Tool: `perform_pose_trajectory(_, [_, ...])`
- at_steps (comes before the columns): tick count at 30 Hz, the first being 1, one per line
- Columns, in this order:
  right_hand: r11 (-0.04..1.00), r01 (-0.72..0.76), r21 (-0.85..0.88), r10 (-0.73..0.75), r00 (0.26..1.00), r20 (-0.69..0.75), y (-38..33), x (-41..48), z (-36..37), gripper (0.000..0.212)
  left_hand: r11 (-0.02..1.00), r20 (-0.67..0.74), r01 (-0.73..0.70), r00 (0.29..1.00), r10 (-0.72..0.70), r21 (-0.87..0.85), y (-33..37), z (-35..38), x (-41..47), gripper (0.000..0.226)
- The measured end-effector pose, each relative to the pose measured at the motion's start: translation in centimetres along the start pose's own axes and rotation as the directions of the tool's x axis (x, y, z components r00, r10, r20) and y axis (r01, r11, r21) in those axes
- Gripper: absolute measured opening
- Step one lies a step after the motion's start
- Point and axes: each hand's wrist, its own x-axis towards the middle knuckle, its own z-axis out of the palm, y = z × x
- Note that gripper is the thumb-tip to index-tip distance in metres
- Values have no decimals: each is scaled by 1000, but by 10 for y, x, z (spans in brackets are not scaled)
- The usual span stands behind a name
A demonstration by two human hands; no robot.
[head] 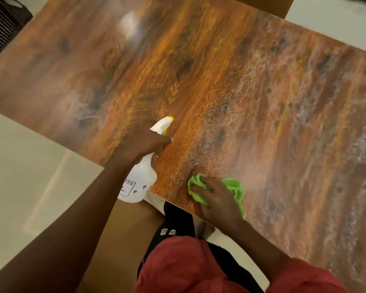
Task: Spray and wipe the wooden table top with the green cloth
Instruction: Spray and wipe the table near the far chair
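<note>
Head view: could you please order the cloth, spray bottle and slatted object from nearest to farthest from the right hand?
1. Cloth, under the right hand.
2. Spray bottle, leftward, in the left hand.
3. Slatted object, far top-left corner.

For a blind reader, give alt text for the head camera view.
A person's right hand holds a bunched green cloth on a wooden table top near its edge, while the left hand grips a white spray bottle at the table's corner.

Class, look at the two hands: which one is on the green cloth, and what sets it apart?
The right hand, holding the bunched green cloth against the table top near its edge; the left hand instead grips the white spray bottle.
</note>
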Motion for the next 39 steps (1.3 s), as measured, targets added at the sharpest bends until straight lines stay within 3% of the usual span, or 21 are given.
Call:
perform_pose_trajectory(2, [991, 130, 37, -133, 986, 97, -11, -22, 5, 47, 1000, -16, 3, 1000, -4, -18, -6, 2, -6, 40])
perform_pose_trajectory(4, [985, 169, 29, -171, 980, 99, -8, -16, 2, 48, 999, -29, 29, 999, -31, -45, -12, 3, -9, 33])
perform_pose_trajectory(7, [998, -45, 35, 46, 999, -26, -2, 16, -5, 51, 997, -24, 46, 999, -48, -56, -21, 4, -14, 28])
perform_pose_trajectory(8, [997, -57, 49, 59, 998, -39, -4, 23, -6, 50, 997, -22, 52, 998, -53, -62, -23, 5, -15, 29])
perform_pose_trajectory(12, [959, 269, 90, -276, 958, 82, -29, 15, 17, 50, 994, -23, 78, 997, -80, -80, -26, 5, -12, 27])
perform_pose_trajectory(14, [951, 288, 112, -302, 943, 138, -35, 17, 26, 48, 994, -35, 86, 995, -88, -61, -25, 2, -9, 29])
perform_pose_trajectory(18, [984, 123, 128, -130, 991, 45, -19, 33, 16, 43, 996, -47, 74, 996, -77, -52, -30, -10, -10, 38])
perform_pose_trajectory(22, [980, -92, 174, 103, 993, -54, 8, 25, -16, 38, 984, 1, -36, 999, 36, 177, -37, -9, -22, 38])
perform_pose_trajectory(25, [945, -263, 196, 296, 942, -161, 26, 29, -36, 40, 947, 69, -106, 994, 89, 303, -37, -5, -33, 27])
perform_pose_trajectory(28, [884, -417, 211, 464, 835, -294, 46, 39, -52, 41, 909, 185, -136, 980, 67, 394, -41, 7, -45, 20])
perform_pose_trajectory(31, [872, -435, 224, 489, 788, -375, 55, 41, -60, 39, 871, 255, -142, 967, 20, 470, -50, 24, -51, 29])
perform_pose_trajectory(35, [905, -382, 186, 425, 827, -368, 46, 35, -57, 38, 861, 307, -178, 951, 26, 477, -55, 28, -49, 34])
perform_pose_trajectory(39, [914, -361, 183, 402, 860, -314, 35, 25, -52, 40, 873, 275, -169, 961, 42, 458, -51, 29, -45, 20])
